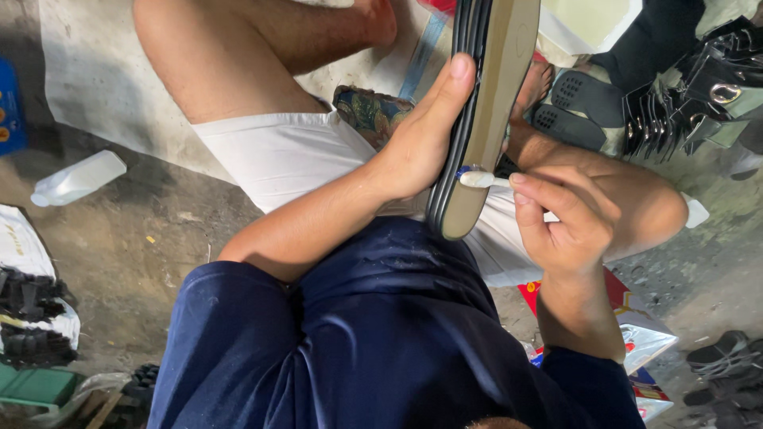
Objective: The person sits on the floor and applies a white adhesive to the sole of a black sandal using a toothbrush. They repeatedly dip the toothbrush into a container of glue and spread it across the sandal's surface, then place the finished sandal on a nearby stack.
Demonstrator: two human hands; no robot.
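Note:
My left hand (425,131) grips a long shoe sole (485,103) by its black ribbed edge, thumb up along the side, holding it upright above my lap. The sole's tan flat face turns toward my right. My right hand (560,218) pinches a small brush (481,179) whose white, glue-coated tip rests on the sole's tan face near its lower end. I sit in white shorts and a dark blue shirt with my knees apart.
A white plastic bottle (78,178) lies on the concrete floor at left. Black soles (576,107) and a stack of strapped sandal uppers (699,95) sit at the top right. More black shoe parts (32,318) lie at the left edge, packaging (644,342) at the lower right.

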